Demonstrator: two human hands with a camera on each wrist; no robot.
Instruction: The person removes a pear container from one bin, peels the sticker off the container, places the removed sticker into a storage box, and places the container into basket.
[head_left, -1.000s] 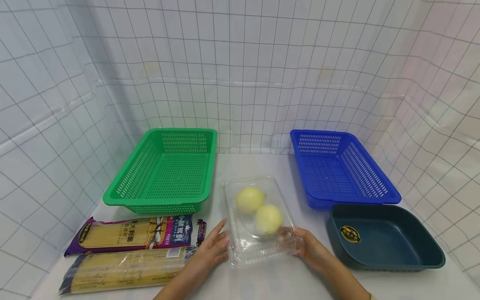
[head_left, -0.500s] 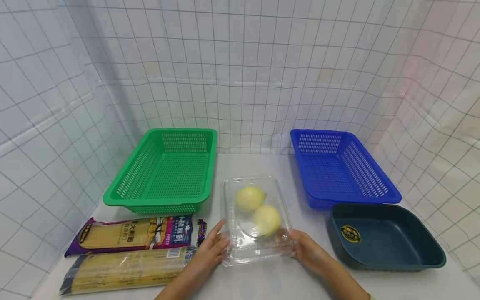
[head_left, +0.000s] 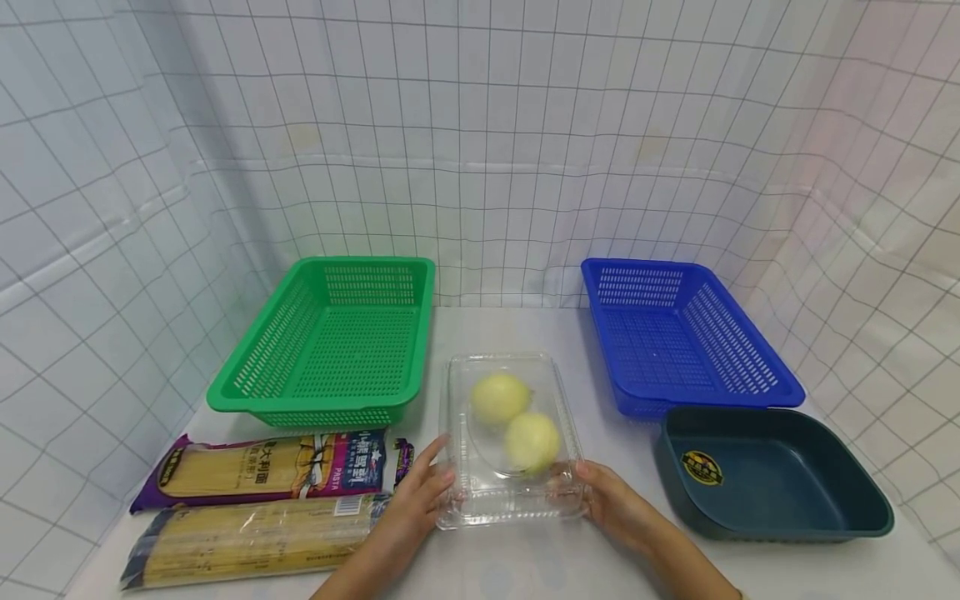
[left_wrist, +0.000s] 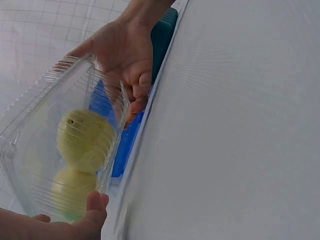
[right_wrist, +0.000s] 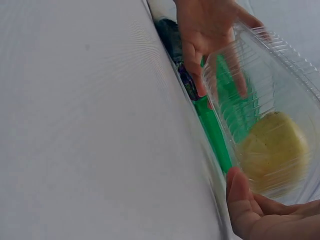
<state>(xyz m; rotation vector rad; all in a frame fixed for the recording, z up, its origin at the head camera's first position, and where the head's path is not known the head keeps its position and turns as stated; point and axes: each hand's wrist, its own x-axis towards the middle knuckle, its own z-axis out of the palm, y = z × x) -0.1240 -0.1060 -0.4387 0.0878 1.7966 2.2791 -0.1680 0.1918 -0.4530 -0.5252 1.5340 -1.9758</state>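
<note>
Your left hand (head_left: 408, 508) and right hand (head_left: 611, 502) hold the clear plastic box (head_left: 512, 442) between them, fingers pressed against its near corners; it seems to sit on the white table (head_left: 525, 567), though the wrist views are blurred. Two yellow fruits (head_left: 516, 421) lie inside. At ten o'clock from the box stands a green basket (head_left: 330, 346), at two o'clock a blue basket (head_left: 678, 337), at three o'clock a dark tray (head_left: 765, 475), and at nine o'clock two pasta packs (head_left: 258, 504). White gridded sheeting (head_left: 480, 142) walls the space.
</note>
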